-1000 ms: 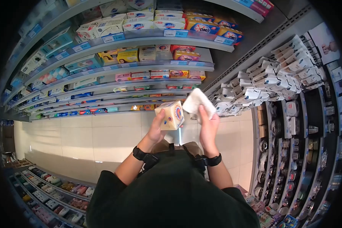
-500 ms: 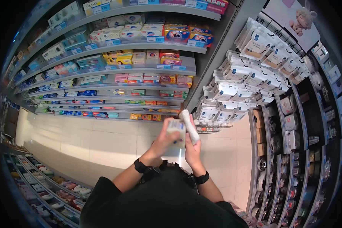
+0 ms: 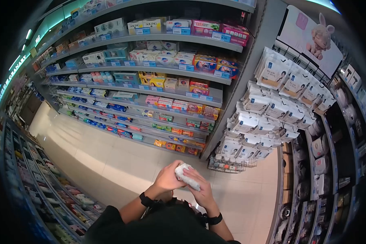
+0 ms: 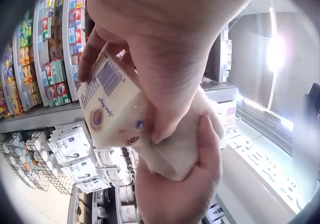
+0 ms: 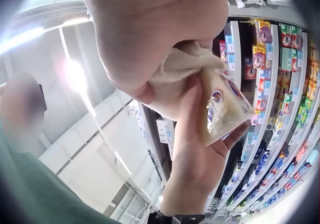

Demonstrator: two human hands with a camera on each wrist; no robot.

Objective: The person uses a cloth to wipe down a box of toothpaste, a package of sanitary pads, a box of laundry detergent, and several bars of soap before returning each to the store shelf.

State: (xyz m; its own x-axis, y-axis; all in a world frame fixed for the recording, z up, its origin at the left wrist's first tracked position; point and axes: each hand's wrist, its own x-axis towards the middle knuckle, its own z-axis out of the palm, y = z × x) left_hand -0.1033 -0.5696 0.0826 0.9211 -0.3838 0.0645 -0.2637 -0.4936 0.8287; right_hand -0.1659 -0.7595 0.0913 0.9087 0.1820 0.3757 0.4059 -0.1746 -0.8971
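In the left wrist view, the left hand (image 4: 160, 44) grips a cream-coloured wrapped block (image 4: 107, 101) with printed labels, fingers round its far side and thumb over its near face. The right hand (image 4: 182, 194) holds a folded white cloth (image 4: 175, 151) against the block's end, beside the left thumb. The right wrist view has the cloth (image 5: 172, 84) bunched under the right hand (image 5: 155, 39), touching the block (image 5: 225, 106); the left hand (image 5: 192, 154) supports the block from below. In the head view the cloth (image 3: 188, 177) covers most of the block.
Shelves (image 3: 183, 69) of boxed soaps and toothpaste stand in front. White hanging packets (image 3: 268, 110) fill a rack at right, with a wire basket (image 3: 232, 166) below. More shelving (image 3: 313, 175) lines the far right and the lower left. Pale floor tiles (image 3: 122, 158) lie between.
The hands have come together and the cloth, earlier held apart from the block, now lies against it. The head view has shifted, with more of the upper shelves and left aisle showing.
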